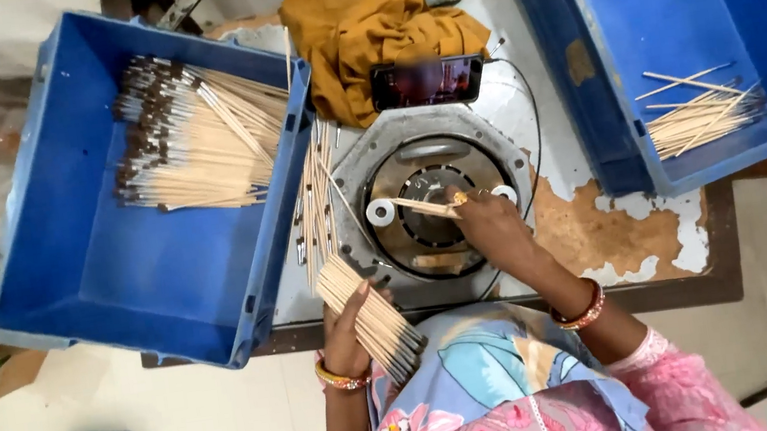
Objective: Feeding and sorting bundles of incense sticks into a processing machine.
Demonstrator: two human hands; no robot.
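Closest to me, my left hand [348, 334] is wrapped around a bundle of thin wooden sticks [372, 314], dark tips pointing back at my lap, right at the table's near edge. Out front, my right hand [491, 223] pinches a single stick [422, 206] and lays it across the round metal machine [431, 201], between its two white rollers. Left blue crate [95, 273] holds a heap of dark-tipped sticks; right blue crate [671, 0] holds a few bare ones, and a phone [427, 81] leans on mustard cloth [369, 30].
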